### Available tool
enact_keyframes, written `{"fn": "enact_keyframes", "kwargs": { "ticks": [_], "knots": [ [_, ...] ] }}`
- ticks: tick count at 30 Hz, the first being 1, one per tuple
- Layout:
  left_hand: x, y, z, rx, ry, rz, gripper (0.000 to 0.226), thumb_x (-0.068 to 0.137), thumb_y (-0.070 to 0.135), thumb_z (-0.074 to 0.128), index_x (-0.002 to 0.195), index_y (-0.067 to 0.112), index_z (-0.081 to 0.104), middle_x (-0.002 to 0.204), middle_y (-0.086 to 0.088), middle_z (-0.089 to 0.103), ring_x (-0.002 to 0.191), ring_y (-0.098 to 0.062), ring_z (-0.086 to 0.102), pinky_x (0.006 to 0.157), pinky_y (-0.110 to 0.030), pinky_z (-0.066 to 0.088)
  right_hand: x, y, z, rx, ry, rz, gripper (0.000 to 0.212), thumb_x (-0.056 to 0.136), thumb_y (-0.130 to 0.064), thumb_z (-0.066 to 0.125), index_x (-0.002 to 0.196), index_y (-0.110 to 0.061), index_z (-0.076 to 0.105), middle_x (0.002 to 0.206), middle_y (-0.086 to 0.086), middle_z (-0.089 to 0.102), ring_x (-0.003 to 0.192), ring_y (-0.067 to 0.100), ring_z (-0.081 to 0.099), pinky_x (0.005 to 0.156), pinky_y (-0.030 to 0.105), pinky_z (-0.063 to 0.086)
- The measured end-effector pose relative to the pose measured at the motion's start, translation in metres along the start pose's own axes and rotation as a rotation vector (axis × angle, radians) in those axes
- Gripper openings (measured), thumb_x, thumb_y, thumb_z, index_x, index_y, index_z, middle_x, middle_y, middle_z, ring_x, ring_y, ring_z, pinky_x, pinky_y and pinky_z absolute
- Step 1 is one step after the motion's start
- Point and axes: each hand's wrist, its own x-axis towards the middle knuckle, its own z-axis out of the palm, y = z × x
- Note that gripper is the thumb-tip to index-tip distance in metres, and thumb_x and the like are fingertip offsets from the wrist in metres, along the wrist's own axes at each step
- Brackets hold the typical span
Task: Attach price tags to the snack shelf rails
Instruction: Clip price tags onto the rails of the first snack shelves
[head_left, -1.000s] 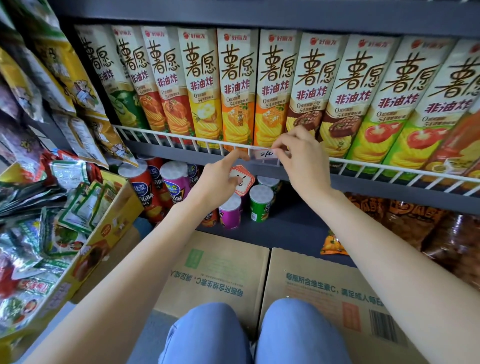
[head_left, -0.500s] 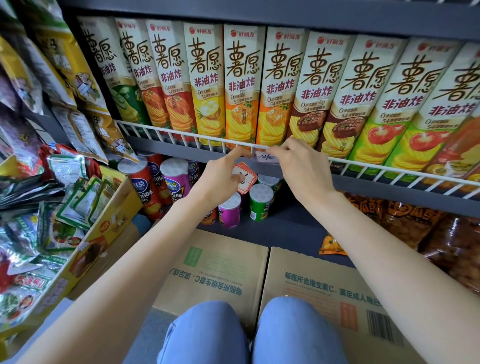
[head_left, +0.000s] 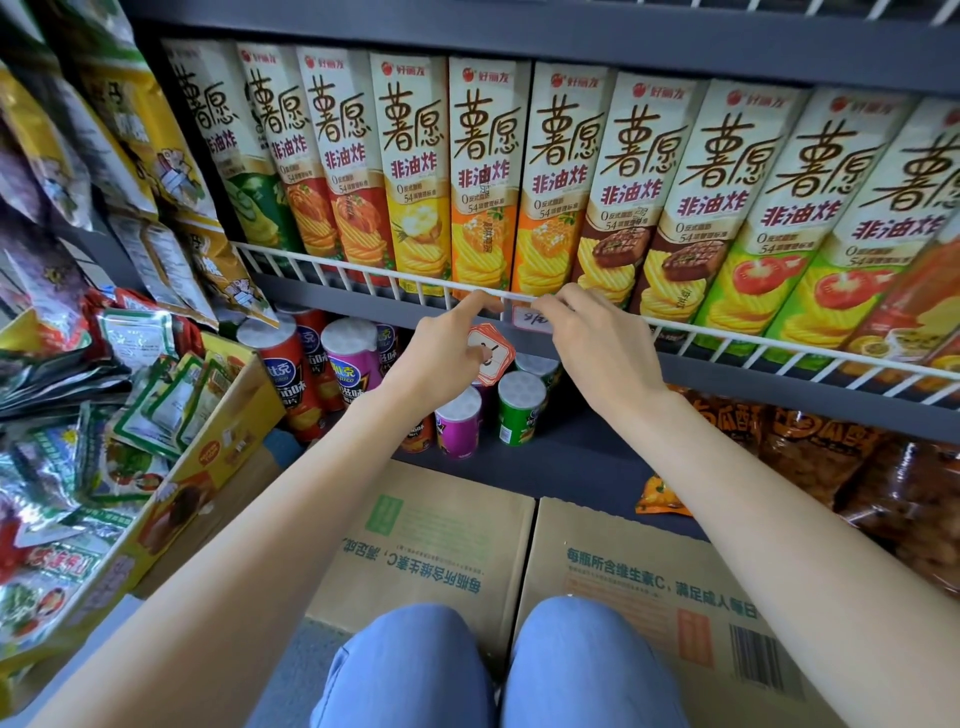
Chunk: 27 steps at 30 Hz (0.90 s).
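Observation:
A white wire rail (head_left: 363, 268) runs along the front of the shelf of tall potato-chip boxes (head_left: 483, 171). A small white handwritten price tag (head_left: 527, 321) hangs just under the rail's top wire. My right hand (head_left: 597, 348) has its fingertips curled over the tag's top edge at the wire; its thumb is hidden. My left hand (head_left: 447, 358) points its index finger up onto the wire just left of the tag. Its other fingers grip a small stack of red-bordered tags (head_left: 493, 353).
Chip cans (head_left: 460, 423) stand on the lower shelf behind my hands. Snack bags hang at the left above an open yellow carton (head_left: 208, 457). Two cardboard boxes (head_left: 441, 545) lie on the floor before my knees. Brown snack bags (head_left: 831, 447) fill the lower right.
The white tag has slid from the top wire to hang just below it. My right fingers followed it and closed over the wire. My left index finger stays at the rail.

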Motion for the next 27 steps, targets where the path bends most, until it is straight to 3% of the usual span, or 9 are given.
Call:
{"fn": "enact_keyframes", "kwargs": {
  "ticks": [6, 9, 12, 14, 16, 18, 22, 25, 27],
  "knots": [
    [0.004, 0.001, 0.003, -0.003, 0.017, 0.007, 0.046, 0.091, 0.007, 0.053, 0.132, 0.023, 0.040, 0.056, -0.004, 0.047, 0.050, -0.017, 0.046, 0.039, -0.011, 0.034, 0.000, 0.001, 0.006, 0.067, -0.007, 0.024, 0.040, 0.062, 0.009, 0.073, 0.097, -0.009, 0.068, 0.079, 0.008, 0.057, 0.066, 0.025, 0.057, 0.044, 0.012, 0.006],
    [0.002, 0.001, 0.003, -0.020, 0.021, 0.006, 0.048, 0.091, 0.007, 0.053, 0.135, 0.024, 0.039, 0.056, -0.001, 0.047, 0.050, -0.014, 0.046, 0.039, -0.012, 0.035, -0.003, 0.000, 0.011, 0.124, 0.020, 0.048, 0.035, 0.072, 0.002, 0.070, 0.105, -0.010, 0.067, 0.087, 0.007, 0.057, 0.074, 0.024, 0.057, 0.041, 0.019, 0.021],
    [-0.001, 0.002, 0.001, -0.063, 0.076, -0.015, 0.042, 0.092, 0.011, 0.054, 0.131, 0.020, 0.044, 0.057, 0.001, 0.044, 0.051, -0.013, 0.044, 0.043, -0.015, 0.034, -0.003, -0.001, 0.010, 0.283, 0.023, 0.171, 0.028, 0.090, -0.017, 0.055, 0.117, -0.015, 0.062, 0.101, 0.000, 0.050, 0.082, 0.019, 0.051, 0.052, 0.029, 0.036],
    [-0.005, -0.001, 0.001, -0.179, 0.132, -0.054, 0.034, 0.090, 0.014, 0.057, 0.123, 0.016, 0.050, 0.066, -0.007, 0.057, 0.061, -0.019, 0.054, 0.057, -0.015, 0.046, -0.003, -0.002, 0.006, 0.316, 0.040, 0.176, 0.029, 0.090, -0.015, 0.056, 0.117, -0.017, 0.064, 0.107, 0.003, 0.050, 0.086, 0.021, 0.053, 0.052, 0.033, 0.044],
    [-0.010, -0.004, 0.000, -0.338, 0.186, -0.108, 0.032, 0.088, 0.018, 0.060, 0.118, 0.011, 0.053, 0.095, -0.012, 0.068, 0.087, -0.025, 0.064, 0.084, -0.038, 0.054, -0.002, -0.002, 0.004, 0.287, 0.018, 0.146, 0.031, 0.090, -0.014, 0.056, 0.120, -0.017, 0.063, 0.108, 0.004, 0.052, 0.093, 0.022, 0.054, 0.053, 0.035, 0.048],
    [-0.017, -0.001, -0.004, -0.464, 0.223, -0.146, 0.033, 0.088, 0.017, 0.061, 0.118, 0.006, 0.054, 0.107, -0.011, 0.067, 0.098, -0.026, 0.064, 0.090, -0.048, 0.051, -0.001, -0.003, 0.001, 0.249, -0.036, 0.127, 0.035, 0.092, -0.015, 0.053, 0.127, -0.015, 0.058, 0.108, 0.005, 0.053, 0.098, 0.022, 0.053, 0.055, 0.034, 0.047],
    [-0.028, 0.010, -0.022, -0.573, 0.276, -0.153, 0.010, 0.090, 0.009, 0.058, 0.096, 0.016, 0.057, 0.093, -0.002, 0.069, 0.091, -0.022, 0.067, 0.089, -0.046, 0.052, 0.000, -0.007, -0.006, 0.074, -0.163, 0.071, 0.047, 0.095, -0.017, 0.048, 0.140, -0.010, 0.036, 0.115, 0.008, 0.047, 0.103, 0.024, 0.052, 0.055, 0.031, 0.034],
    [-0.034, 0.022, -0.042, -0.583, 0.306, -0.109, 0.012, 0.090, 0.010, 0.058, 0.101, 0.012, 0.055, 0.095, -0.008, 0.070, 0.092, -0.024, 0.067, 0.089, -0.045, 0.053, -0.001, -0.011, -0.013, -0.138, -0.265, -0.008, 0.057, 0.095, -0.018, 0.047, 0.144, -0.004, 0.021, 0.128, 0.011, 0.043, 0.111, 0.023, 0.052, 0.054, 0.030, 0.034],
    [-0.033, 0.030, -0.055, -0.553, 0.325, -0.081, 0.019, 0.090, 0.014, 0.059, 0.107, 0.009, 0.054, 0.099, -0.014, 0.069, 0.094, -0.028, 0.066, 0.087, -0.042, 0.054, -0.005, -0.010, -0.016, -0.278, -0.282, -0.037, 0.060, 0.095, -0.025, 0.048, 0.145, -0.004, 0.023, 0.130, 0.010, 0.047, 0.106, 0.017, 0.057, 0.049, 0.026, 0.037]
  ]
}}
